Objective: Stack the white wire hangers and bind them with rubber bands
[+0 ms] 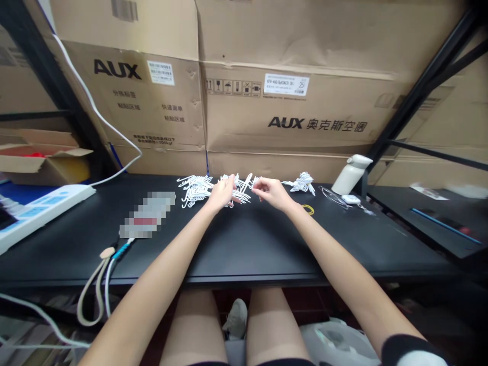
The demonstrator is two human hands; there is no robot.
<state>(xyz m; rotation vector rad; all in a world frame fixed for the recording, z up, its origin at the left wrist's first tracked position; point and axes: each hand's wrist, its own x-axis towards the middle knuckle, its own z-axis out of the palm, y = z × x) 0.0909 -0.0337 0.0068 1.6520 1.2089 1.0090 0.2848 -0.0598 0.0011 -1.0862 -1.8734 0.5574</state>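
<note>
Near the back of the black table, my left hand (222,194) is closed around a bunch of white wire hooks (241,197), whose ends stick out to its right. My right hand (272,193) is beside it, thumb and fingers pinched together; what they hold, if anything, is too small to make out. More white hooks (194,190) lie in a pile left of my left hand. Behind and between the hands, further hooks (256,180) are partly hidden. A gathered bundle of hooks (303,183) rests to the right, with yellow rubber bands (308,209) in front of it.
Cardboard boxes (244,122) wall off the table's back. A white bottle (348,175), an earphone case (351,199) and glasses (333,197) sit at right. At left are a blurred phone-like object (148,214) with a strap and cable, a power strip (46,208) and an open carton (46,165).
</note>
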